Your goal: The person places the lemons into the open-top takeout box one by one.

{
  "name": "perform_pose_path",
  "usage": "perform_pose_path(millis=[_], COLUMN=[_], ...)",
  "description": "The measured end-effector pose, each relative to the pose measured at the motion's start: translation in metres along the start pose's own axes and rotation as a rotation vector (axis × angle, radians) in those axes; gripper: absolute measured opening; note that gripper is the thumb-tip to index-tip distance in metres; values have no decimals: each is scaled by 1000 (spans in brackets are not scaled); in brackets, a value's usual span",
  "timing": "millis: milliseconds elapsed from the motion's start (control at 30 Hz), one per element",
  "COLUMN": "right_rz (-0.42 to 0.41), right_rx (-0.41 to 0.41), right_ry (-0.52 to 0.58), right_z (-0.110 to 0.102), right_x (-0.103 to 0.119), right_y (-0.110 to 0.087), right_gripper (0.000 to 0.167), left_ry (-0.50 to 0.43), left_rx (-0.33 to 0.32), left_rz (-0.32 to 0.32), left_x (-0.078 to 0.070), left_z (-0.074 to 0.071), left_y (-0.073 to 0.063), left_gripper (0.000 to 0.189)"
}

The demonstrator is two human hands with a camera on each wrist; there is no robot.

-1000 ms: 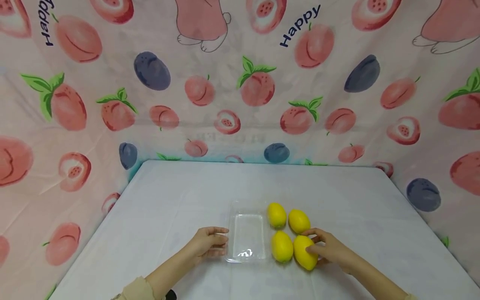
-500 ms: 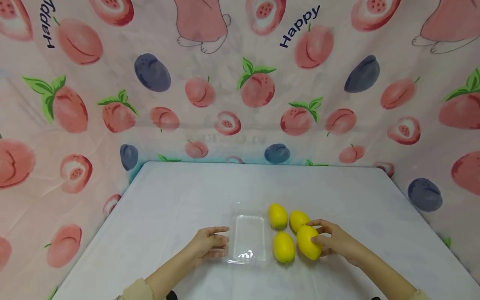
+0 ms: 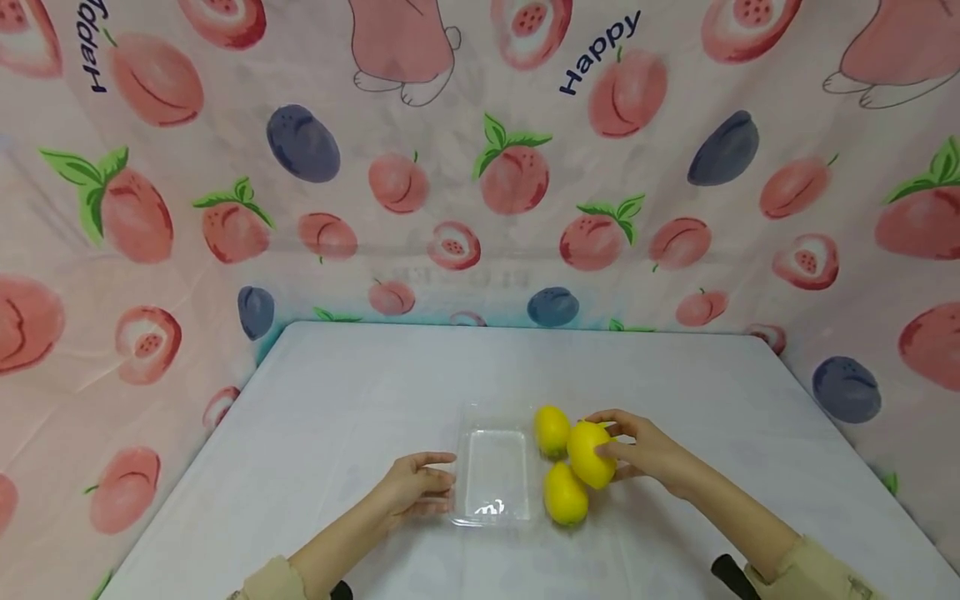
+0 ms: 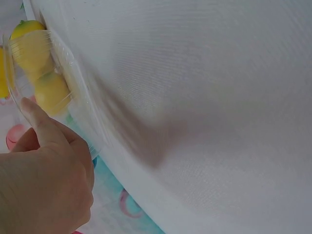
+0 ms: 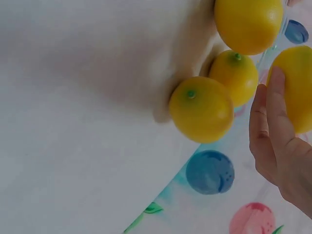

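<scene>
My right hand (image 3: 641, 450) grips a yellow lemon (image 3: 591, 455), held over the others with fingertips on its far side and thumb on the near side. In the right wrist view the held lemon (image 5: 295, 92) is cut off by the frame edge. Three more lemons lie on the table; in the head view one (image 3: 552, 431) is behind left, one (image 3: 566, 495) in front left, and the third is hidden behind the held one. My left hand (image 3: 420, 485) touches the left side of a clear plastic container (image 3: 495, 515) with extended fingers; no lemon is inside it.
A white-covered table (image 3: 360, 375) extends around the container. A pink fruit-print cloth (image 3: 465, 192) hangs behind and along both sides. Dark objects (image 3: 731, 575) show near the sleeves at the bottom edge.
My right hand has taken the front-right lemon off the table and brought it up, farther back and then left, over the back-right lemon. The left hand and container have stayed put.
</scene>
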State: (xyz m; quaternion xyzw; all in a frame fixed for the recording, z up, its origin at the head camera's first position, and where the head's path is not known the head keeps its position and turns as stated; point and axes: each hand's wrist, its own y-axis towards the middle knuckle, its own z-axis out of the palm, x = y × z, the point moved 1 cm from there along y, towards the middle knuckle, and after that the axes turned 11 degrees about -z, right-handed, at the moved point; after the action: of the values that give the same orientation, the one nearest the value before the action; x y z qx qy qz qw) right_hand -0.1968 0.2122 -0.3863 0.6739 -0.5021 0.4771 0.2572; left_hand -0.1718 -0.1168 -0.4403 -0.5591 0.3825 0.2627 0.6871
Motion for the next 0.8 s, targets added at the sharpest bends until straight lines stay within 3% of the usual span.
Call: perform_pose_path(millis=[533, 800], right_rz=[17, 28], right_rx=[53, 93], right_ry=[-124, -94], right_z=[43, 73], right_x=[36, 42], right_y=[58, 76], right_gripper=[44, 42], left_ry=[-25, -41], left_rx=[-11, -25], left_rz=[-21, -53], left_x=[-3, -2], left_z=[7, 7], left_y=[3, 2], left_gripper=[47, 47])
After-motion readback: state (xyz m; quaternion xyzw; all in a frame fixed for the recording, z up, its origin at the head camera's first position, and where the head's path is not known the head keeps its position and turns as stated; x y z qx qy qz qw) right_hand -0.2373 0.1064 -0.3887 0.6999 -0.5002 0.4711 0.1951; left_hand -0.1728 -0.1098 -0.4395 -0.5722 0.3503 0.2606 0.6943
